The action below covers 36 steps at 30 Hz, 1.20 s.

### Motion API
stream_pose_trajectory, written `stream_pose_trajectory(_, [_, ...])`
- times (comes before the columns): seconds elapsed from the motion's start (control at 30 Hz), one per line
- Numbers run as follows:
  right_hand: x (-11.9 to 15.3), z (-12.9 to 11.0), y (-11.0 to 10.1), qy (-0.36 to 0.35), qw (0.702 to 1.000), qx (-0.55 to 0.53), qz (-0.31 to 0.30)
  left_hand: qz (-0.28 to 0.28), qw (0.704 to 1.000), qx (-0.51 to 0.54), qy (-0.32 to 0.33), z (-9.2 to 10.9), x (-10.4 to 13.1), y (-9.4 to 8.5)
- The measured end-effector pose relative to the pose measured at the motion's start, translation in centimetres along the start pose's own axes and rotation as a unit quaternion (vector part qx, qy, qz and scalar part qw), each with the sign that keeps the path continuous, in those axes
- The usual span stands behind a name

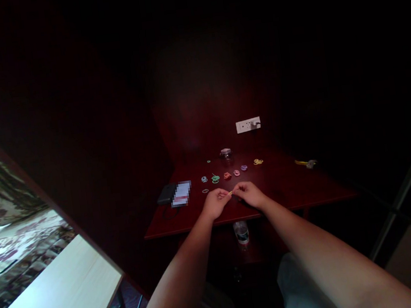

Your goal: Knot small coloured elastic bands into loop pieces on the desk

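Note:
My left hand (217,202) and my right hand (249,195) meet over the front part of the dark red desk (288,191). Both are closed in a pinch on a small yellow band (230,193), which shows between the fingertips. Just beyond them lies a row of small heaps of bands: blue (204,179), green (215,178), orange-red (227,176), pink (237,173), purple (243,168) and yellow (258,161). A single pale band (205,191) rests beside my left hand, and another small ring (208,161) lies farther back.
A clear lidded jar (226,154) stands at the back. To the left are a phone (182,193) and a dark case (166,194). A yellow-handled object (306,163) lies right. A wall socket (248,125) holds a plug. Below the desk edge is a bottle (241,232).

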State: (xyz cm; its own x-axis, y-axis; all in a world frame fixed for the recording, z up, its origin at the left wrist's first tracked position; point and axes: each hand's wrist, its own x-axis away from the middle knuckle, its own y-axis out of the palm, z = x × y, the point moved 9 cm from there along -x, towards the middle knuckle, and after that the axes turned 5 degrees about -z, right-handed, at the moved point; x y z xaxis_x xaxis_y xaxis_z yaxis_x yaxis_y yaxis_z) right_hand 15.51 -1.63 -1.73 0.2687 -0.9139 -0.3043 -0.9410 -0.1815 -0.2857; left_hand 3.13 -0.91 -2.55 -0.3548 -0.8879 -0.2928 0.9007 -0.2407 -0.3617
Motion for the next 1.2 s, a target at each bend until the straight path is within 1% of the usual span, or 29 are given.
stream_pose_trajectory(0.13, [-0.1, 0.7, -0.8, 0.007, 0.998, -0.042, 0.035, -0.007, 1.000, 0.003, -0.004, 0.1, 0.1, 0.3])
stream_pose_trajectory(0.27, [0.1, 0.7, -1.4, 0.016, 0.996, -0.067, 0.065, 0.003, 1.000, 0.003, -0.005, 0.4, 0.2, 0.0])
stream_pose_trajectory(0.33, [0.1, 0.4, -1.2, 0.015, 0.997, -0.054, 0.058, 0.008, 1.000, 0.001, -0.005, 0.5, 0.2, -0.1])
stream_pose_trajectory(0.43, [0.1, -0.2, -0.4, 0.001, 1.000, 0.002, 0.008, 0.008, 1.000, 0.007, -0.004, 0.7, 0.3, -0.1])
stream_pose_trajectory(0.5, [0.1, -0.3, -0.2, -0.007, 1.000, 0.020, -0.002, 0.004, 1.000, 0.005, -0.004, 0.7, 0.3, -0.1])
stream_pose_trajectory(0.77, [0.2, 0.1, -1.0, 0.005, 0.998, -0.033, 0.045, 0.000, 0.999, -0.032, 0.006, 0.6, 0.4, 0.1])
stream_pose_trajectory(0.83, [0.3, 0.0, -1.0, 0.005, 0.998, -0.037, 0.045, 0.003, 1.000, -0.027, 0.005, 0.4, 0.3, 0.1])
stream_pose_trajectory(1.0, [0.2, -0.2, -0.4, 0.002, 1.000, -0.002, 0.014, 0.005, 1.000, -0.012, -0.001, 0.5, 0.4, 0.0])
stream_pose_trajectory(1.2, [0.2, 0.4, -1.0, 0.009, 0.998, -0.037, 0.040, -0.007, 1.000, -0.022, 0.001, 0.2, 0.3, 0.3])
